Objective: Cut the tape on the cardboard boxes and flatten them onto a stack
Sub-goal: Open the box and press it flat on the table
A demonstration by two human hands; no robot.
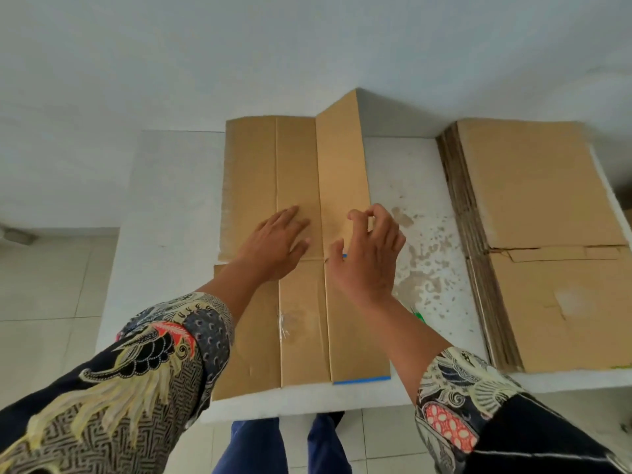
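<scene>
At table centre, lying nearly flat: the opened cardboard box point(301, 254), long axis running from 6 o'clock to 12 o'clock, with its far right flap point(342, 148) lifted at 1 o'clock and leaning toward the wall. Pressed palm-down on the middle panel, fingers straight and spread: the left hand point(277, 244). Hovering just right of it over the crease, fingers loosely curled and gripping nothing visible: the right hand point(369, 258), fingertips touching or nearly touching the panel edge. Blue tape point(361, 380) along the near edge at 6 o'clock, plus a scrap of clear tape point(284, 325) on the lower panel. Best handled, by the look of it, by keeping the left palm anchoring the centre while sweeping the right along the crease toward 12 o'clock to press the raised flap down, then sliding the whole sheet toward 3 o'clock. Waiting there, at the table's right end: the stack point(533, 241) of flattened boxes, well apart from the working piece. Between them, bare worn tabletop point(420, 241) and, beside the right forearm, a small green object point(418, 315), too hidden to identify, possibly the cutter, and likely to snag during the slide. Beyond, tiled floor and a plain wall.
</scene>
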